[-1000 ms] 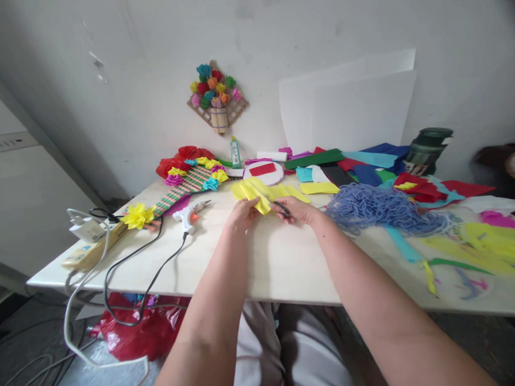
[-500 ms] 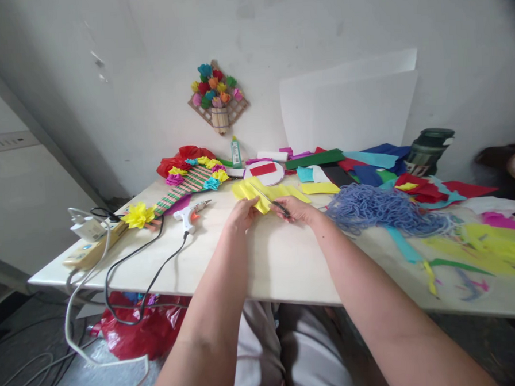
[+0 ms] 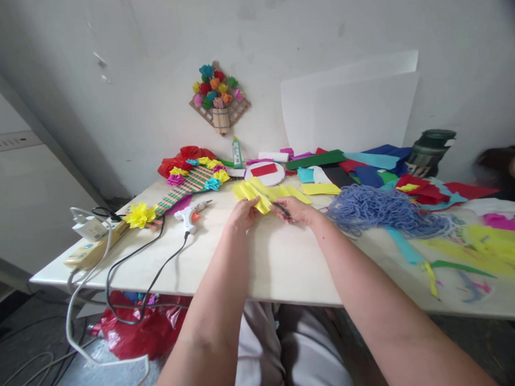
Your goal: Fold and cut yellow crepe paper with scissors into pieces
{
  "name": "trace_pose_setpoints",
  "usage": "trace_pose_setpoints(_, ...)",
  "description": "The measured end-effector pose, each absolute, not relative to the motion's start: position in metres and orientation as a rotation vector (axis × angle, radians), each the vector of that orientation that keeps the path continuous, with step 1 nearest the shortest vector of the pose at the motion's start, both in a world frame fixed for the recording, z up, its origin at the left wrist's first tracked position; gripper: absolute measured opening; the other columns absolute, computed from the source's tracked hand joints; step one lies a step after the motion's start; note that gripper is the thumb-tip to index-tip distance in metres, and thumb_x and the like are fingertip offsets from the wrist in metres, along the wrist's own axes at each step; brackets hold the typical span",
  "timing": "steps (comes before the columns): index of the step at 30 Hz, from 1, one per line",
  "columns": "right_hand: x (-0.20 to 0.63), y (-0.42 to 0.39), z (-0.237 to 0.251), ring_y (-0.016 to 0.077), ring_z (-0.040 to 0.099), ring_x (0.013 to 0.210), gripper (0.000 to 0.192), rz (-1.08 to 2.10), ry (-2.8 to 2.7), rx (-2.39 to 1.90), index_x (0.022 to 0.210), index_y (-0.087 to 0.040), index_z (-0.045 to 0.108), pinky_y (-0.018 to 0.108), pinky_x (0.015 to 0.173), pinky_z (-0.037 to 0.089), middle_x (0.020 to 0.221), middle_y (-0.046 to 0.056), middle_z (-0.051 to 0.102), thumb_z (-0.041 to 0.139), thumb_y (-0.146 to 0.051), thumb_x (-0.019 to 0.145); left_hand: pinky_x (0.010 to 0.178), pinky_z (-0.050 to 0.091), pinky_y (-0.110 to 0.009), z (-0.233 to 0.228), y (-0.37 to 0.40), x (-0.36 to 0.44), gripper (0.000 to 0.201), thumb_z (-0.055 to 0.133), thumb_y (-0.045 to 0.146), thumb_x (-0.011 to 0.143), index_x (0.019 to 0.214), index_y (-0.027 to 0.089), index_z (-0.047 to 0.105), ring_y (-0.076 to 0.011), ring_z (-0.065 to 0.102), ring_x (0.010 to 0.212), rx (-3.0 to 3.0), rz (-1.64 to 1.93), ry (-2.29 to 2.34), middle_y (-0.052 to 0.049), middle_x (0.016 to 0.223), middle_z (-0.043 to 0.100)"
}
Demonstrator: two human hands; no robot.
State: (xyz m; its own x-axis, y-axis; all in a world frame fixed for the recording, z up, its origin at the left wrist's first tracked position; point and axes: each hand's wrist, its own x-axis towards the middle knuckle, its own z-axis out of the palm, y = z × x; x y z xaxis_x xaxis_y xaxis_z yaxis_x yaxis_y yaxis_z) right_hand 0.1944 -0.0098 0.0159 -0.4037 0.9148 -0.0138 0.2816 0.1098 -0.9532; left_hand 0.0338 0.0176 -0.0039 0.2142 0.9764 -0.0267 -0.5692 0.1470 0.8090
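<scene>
My left hand [image 3: 245,212] is closed on the near edge of a yellow crepe paper strip [image 3: 249,190], just above the table. In my right hand [image 3: 298,210] is a pair of scissors [image 3: 281,208], fingers wrapped round the dark handles. The blades reach up and left across the yellow paper, which extends to both sides of them. Just beyond the paper lies a white oval piece [image 3: 275,176] with a purple rim, bearing a red rectangle [image 3: 264,169].
A glue gun [image 3: 191,218] with its black cord lies to the left, near a power strip [image 3: 88,251] and a decorated stick fan shape [image 3: 192,182]. Blue yarn [image 3: 383,209] is heaped to the right, with coloured paper behind it. A dark bottle [image 3: 430,152] stands at the back right.
Both hands, the scissors and the yellow paper keep nearly the same positions. The whole view has shifted very slightly.
</scene>
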Motion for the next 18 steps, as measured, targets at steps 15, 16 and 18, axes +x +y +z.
trace_pose_setpoints(15, 0.1984, -0.0083, 0.0149, 0.0031, 0.033, 0.029, 0.026, 1.306, -1.775, -1.181, 0.071, -0.016, 0.052, 0.016, 0.029, 0.021, 0.039, -0.009, 0.041, 0.063, -0.040, 0.067, 0.063, 0.052, -0.027, -0.0041, 0.0208, 0.0353, 0.019, 0.049, 0.014, 0.079, 0.096, 0.010, 0.056, -0.0163, 0.064, 0.066, 0.750, 1.223, 0.683, -0.007, 0.070, 0.065)
trace_pose_setpoints(16, 0.1989, -0.0080, 0.0146, 0.0031, 0.034, 0.029, 0.026, 1.305, -1.779, -1.180, 0.071, -0.016, 0.053, 0.016, 0.029, 0.020, 0.039, -0.009, 0.041, 0.063, -0.040, 0.067, 0.063, 0.052, -0.027, -0.0037, 0.0206, 0.0358, 0.019, 0.049, 0.014, 0.079, 0.096, 0.010, 0.056, -0.0162, 0.064, 0.066, 0.746, 1.226, 0.685, -0.007, 0.070, 0.065)
trace_pose_setpoints(18, 0.1992, -0.0079, 0.0143, 0.0031, 0.034, 0.029, 0.027, 1.304, -1.783, -1.178, 0.071, -0.016, 0.053, 0.016, 0.029, 0.020, 0.039, -0.009, 0.042, 0.063, -0.040, 0.066, 0.063, 0.052, -0.028, -0.0024, 0.0196, 0.0366, 0.020, 0.049, 0.013, 0.078, 0.097, 0.011, 0.055, -0.0164, 0.064, 0.066, 0.738, 1.234, 0.688, -0.007, 0.072, 0.065)
